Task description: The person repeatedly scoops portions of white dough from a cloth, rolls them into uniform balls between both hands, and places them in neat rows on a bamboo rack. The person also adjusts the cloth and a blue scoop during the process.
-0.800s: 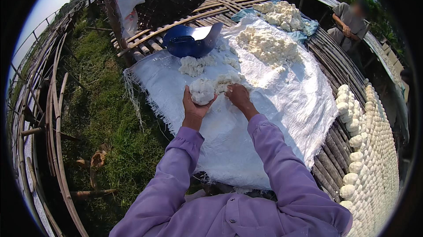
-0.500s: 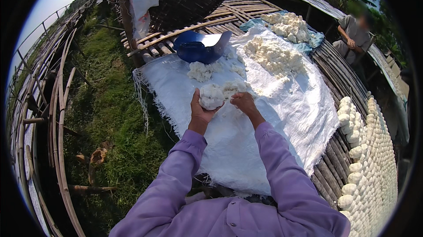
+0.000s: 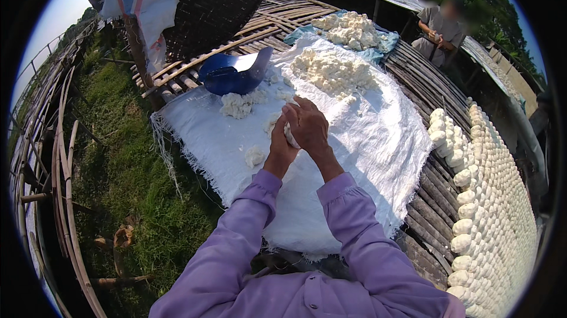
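Observation:
Both of my hands are pressed together around a lump of white dough (image 3: 291,136), held above a white woven cloth (image 3: 366,146) on a bamboo platform. My left hand (image 3: 281,143) cups the lump from below; my right hand (image 3: 307,124) covers it from above, hiding most of it. Small white crumbs and a little piece (image 3: 254,155) lie on the cloth just left of my hands. A small heap of the white stuff (image 3: 236,105) sits farther ahead.
A blue bowl (image 3: 233,72) lies tipped at the cloth's far edge. A big white pile (image 3: 333,70) and another (image 3: 348,28) lie beyond. Rows of shaped white balls (image 3: 490,200) fill the platform at right. Another person (image 3: 440,31) sits far right. Grass (image 3: 118,158) lies below left.
My hands have closed over the lump: the right hand moved from beside it onto its top. The camera view has shifted closer and slightly downward.

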Demonstrator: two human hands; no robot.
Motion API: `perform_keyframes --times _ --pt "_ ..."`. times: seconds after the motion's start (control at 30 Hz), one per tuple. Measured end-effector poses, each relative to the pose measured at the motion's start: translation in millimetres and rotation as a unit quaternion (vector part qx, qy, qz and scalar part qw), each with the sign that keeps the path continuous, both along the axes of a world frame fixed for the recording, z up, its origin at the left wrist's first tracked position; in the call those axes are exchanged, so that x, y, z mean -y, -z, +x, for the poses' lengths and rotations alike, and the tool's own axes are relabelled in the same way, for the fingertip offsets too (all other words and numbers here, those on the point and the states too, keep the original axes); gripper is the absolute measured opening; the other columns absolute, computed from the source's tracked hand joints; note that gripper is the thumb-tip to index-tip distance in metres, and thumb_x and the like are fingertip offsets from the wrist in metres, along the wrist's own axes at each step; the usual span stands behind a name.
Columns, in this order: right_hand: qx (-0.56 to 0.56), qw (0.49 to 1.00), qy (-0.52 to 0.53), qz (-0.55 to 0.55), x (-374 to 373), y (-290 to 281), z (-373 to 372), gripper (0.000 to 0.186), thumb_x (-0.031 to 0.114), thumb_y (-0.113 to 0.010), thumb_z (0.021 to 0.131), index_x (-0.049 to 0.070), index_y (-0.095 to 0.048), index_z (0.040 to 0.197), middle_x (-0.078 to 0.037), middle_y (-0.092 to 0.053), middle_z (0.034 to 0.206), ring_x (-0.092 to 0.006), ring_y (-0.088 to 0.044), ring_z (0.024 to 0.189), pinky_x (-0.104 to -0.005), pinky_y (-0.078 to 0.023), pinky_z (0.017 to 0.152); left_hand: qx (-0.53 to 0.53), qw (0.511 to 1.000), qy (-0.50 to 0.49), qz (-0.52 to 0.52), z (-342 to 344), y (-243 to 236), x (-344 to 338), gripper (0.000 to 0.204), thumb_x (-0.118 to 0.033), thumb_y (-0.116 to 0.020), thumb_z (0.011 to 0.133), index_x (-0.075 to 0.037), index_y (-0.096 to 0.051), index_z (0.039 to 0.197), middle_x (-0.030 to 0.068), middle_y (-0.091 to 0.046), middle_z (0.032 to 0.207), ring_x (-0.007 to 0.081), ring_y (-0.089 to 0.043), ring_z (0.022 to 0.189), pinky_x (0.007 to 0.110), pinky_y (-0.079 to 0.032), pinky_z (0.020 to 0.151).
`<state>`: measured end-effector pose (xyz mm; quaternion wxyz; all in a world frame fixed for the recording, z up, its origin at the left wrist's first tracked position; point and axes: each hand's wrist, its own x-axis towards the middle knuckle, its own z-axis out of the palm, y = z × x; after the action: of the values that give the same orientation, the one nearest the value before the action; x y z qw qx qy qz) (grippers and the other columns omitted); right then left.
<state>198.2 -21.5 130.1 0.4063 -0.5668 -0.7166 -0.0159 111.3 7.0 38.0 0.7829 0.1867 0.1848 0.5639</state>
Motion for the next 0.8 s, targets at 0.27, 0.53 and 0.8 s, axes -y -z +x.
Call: perform_keyframes --times 0.27,0.53,0.8 --pt "-0.111 0.993 -0.015 -0.047 62 23 87 0.045 0.04 -0.052 0.102 0.006 -0.069 0.126 -0.023 -0.058 0.14 -0.0381 -0.048 0.136 -0.0439 -0.04 0.112 0.14 0.981 0.097 -0.098 76 8 38 0.081 -0.075 -0.058 0.088 -0.015 -0.051 0.142 0.0102 -0.06 0.137 0.0342 -0.057 0.127 0.057 -0.047 0.105" --pt "0.034 0.991 0.123 -0.046 149 18 165 0.04 0.043 -0.059 0.098 0.007 -0.077 0.097 -0.015 -0.075 0.102 -0.0335 -0.07 0.095 -0.0441 -0.055 0.086 0.019 0.981 0.195 -0.017 157 0 121 0.086 -0.075 -0.056 0.089 -0.014 -0.044 0.149 0.0141 -0.052 0.147 0.0364 -0.056 0.128 0.059 -0.047 0.105" --pt "-0.29 0.938 0.066 -0.176 232 47 251 0.05 0.046 -0.046 0.106 0.007 -0.072 0.121 -0.015 -0.073 0.12 -0.0248 -0.067 0.115 -0.034 -0.046 0.105 -0.008 0.959 0.276 -0.06 211 19 190 0.074 -0.067 -0.046 0.098 -0.014 -0.043 0.15 0.0138 -0.052 0.147 0.0378 -0.053 0.132 0.062 -0.045 0.107"
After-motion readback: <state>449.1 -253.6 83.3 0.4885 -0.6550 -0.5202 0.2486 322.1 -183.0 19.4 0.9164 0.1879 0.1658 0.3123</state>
